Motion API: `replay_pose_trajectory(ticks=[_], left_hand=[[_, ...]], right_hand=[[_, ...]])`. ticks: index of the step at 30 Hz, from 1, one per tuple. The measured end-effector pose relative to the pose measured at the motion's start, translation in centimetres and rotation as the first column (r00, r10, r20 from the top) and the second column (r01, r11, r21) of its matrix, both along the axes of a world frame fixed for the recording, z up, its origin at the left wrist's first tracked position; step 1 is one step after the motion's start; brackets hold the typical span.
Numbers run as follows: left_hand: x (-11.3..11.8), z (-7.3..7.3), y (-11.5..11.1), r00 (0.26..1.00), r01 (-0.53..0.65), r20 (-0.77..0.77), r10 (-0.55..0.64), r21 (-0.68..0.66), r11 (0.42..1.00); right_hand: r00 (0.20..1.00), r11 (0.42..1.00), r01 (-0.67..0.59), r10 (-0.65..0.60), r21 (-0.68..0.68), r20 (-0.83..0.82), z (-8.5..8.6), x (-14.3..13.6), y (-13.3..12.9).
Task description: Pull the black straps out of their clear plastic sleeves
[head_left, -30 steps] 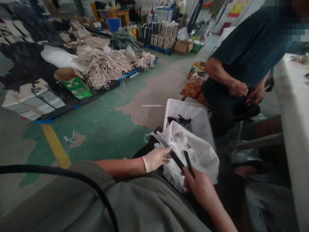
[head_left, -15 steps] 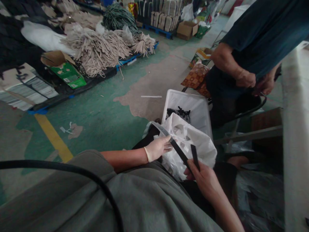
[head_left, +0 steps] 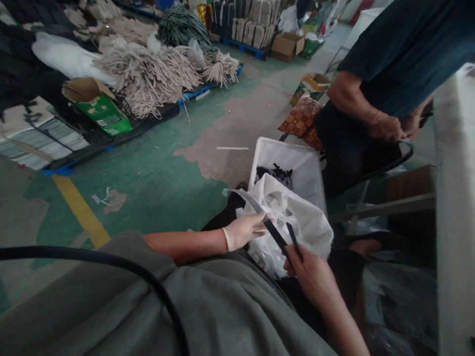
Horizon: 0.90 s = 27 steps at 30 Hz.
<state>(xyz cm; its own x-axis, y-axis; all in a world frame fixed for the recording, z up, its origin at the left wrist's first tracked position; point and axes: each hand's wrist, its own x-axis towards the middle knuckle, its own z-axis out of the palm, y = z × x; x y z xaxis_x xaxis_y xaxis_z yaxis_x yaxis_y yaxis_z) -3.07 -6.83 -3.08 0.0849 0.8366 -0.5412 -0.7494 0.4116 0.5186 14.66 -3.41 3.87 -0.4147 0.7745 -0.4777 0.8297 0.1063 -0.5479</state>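
A black strip (head_left: 275, 231), flat like webbing or tape, runs between my two hands over a white plastic bag (head_left: 308, 222). My left hand (head_left: 243, 231), in a pale glove, pinches it near its upper end, where a greyish, translucent strip (head_left: 248, 199) curves away to the upper left. Bare, my right hand (head_left: 311, 272) is closed around the lower part, and a short black end (head_left: 292, 235) sticks up out of its grip. White scraps lie in the bag beneath. Behind the bag stands a white plastic bin (head_left: 306, 165) with small black pieces (head_left: 276, 174) inside.
At the right a co-worker in a dark shirt (head_left: 401, 54) sits with both hands together on a dark cord-like piece (head_left: 406, 148). Bundles of beige cord (head_left: 148, 74) and a green carton (head_left: 106, 116) rest on pallets at the left. A pale table edge (head_left: 454, 207) borders the right.
The short black end at my right hand has turned and shifted slightly left. Both my hands keep their grip, and the translucent strip has swung a little. The co-worker's hands have moved right.
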Motion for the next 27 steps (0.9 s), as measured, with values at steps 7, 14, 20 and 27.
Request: replay_pose_trajectory(ticks=[7,14,20,27], left_hand=[[-0.1,0.1,0.3,1.000,0.004,-0.012,-0.004,0.030,1.000],[1.2,0.4,-0.3,0.975,0.220,0.002,-0.220,0.048,0.974],[0.0,1.4,0.6,0.996,0.076,-0.039,-0.077,-0.028,0.997],[0.0,2.4,0.8,0.985,0.166,0.071,-0.160,-0.092,0.982]], right_hand=[[0.978,0.987,0.094,-0.116,-0.130,-0.173,0.2,0.8,-0.3],[0.987,0.994,0.098,-0.103,-0.050,-0.126,-0.2,0.8,-0.7],[0.967,0.983,0.128,-0.154,-0.133,-0.204,0.3,1.9,-1.0],[0.887,0.937,0.348,-0.317,0.034,-0.336,-0.7,2.6,-0.6]])
